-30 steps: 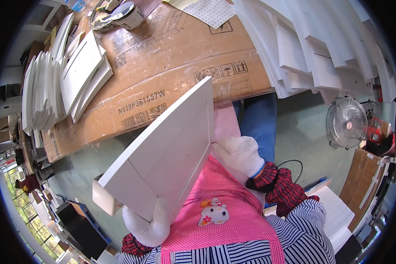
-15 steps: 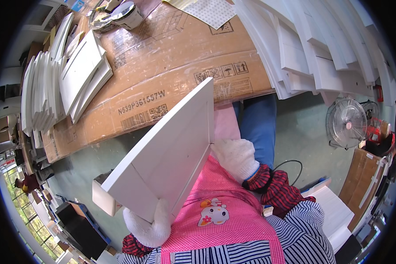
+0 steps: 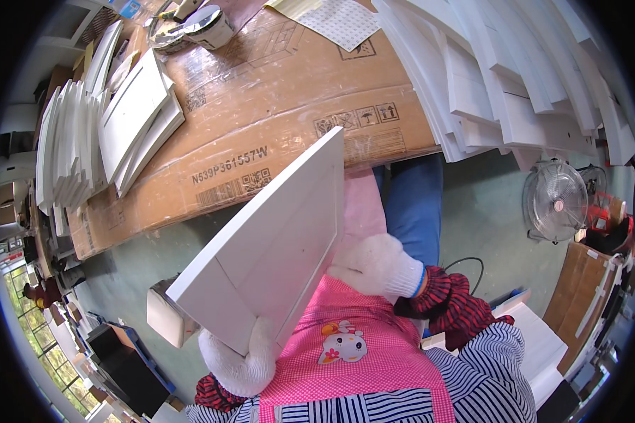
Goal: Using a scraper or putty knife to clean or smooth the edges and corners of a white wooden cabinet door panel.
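Nearest lay a pink checked apron (image 3: 395, 352) with a cartoon patch (image 3: 343, 345), worn over a striped top. The left hand (image 3: 236, 363), in a white knitted glove, pinched the lower corner of a white panel (image 3: 275, 254), the thumb laid over its front face and the other fingers out of sight behind it. The right hand (image 3: 377, 266), gloved alike, had its fingers (image 3: 346, 271) bunched at the panel's lower right edge; I could not tell whether they pressed on it or were only just beside it. The panel stood tilted in front of the apron, its recessed face toward the wearer and its top corner overlapping the near edge of the bench in view. Beyond its lower left corner showed a cream rounded object (image 3: 168, 317). Farther off, the cardboard-topped bench (image 3: 289, 106) carried white panels (image 3: 130, 120) at the left, a larger pile of white boards (image 3: 501, 84) at the right, and, toward the far side, a dotted sheet (image 3: 335, 25) and a smeared tub (image 3: 210, 29). A round fan (image 3: 557, 201) stood on the floor to the right.
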